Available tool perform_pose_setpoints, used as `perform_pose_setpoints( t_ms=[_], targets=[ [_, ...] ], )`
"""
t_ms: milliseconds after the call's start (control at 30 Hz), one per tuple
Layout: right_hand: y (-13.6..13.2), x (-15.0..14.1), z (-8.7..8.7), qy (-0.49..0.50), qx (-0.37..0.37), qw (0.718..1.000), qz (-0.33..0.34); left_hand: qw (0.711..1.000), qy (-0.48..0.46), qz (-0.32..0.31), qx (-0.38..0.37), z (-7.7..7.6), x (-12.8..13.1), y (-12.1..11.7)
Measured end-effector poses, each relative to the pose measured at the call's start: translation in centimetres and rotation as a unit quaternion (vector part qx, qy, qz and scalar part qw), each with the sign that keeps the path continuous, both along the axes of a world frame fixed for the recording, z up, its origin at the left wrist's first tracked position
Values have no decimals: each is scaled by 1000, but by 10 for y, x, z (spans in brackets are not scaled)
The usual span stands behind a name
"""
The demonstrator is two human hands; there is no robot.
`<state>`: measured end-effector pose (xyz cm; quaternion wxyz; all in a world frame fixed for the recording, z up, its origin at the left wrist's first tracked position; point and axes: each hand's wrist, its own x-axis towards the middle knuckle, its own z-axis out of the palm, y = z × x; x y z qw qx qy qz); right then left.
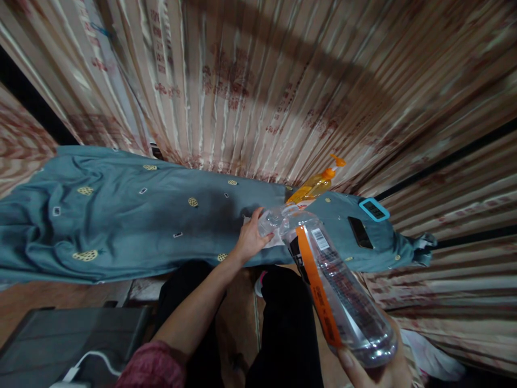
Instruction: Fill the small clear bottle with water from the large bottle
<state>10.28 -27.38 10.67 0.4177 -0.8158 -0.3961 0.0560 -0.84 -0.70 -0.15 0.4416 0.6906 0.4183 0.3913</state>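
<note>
My right hand is wrapped round the base of a large clear plastic bottle with an orange and black label. The bottle is tilted, its neck pointing up and left, away from me. At its mouth is a small clear plastic container, gripped by my left hand; whether the two touch I cannot tell. Under my left hand lies a white sheet, mostly covered. Just beyond stands a pump bottle of yellow-orange liquid with an orange pump head.
A teal cloth with pineapple prints covers the long narrow surface. Towards its right end lie a dark phone and a blue-rimmed device. Patterned curtains hang behind. At lower left are a grey box-like surface and a white cable.
</note>
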Motion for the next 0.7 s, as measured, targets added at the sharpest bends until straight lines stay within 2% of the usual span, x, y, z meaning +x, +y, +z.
perform_pose_setpoints(
  t_ms=[267, 533, 700],
  targets=[
    [1, -4, 1, 15, -2, 1000, -16, 1000, 16, 5, 10, 3, 1, 0],
    [-1, -1, 2, 4, -18, 1000, -22, 1000, -2, 6, 23, -1, 2, 2],
    [3, -4, 5, -4, 2, 1000, -12, 1000, -11, 3, 19, -2, 2, 2]
  ],
)
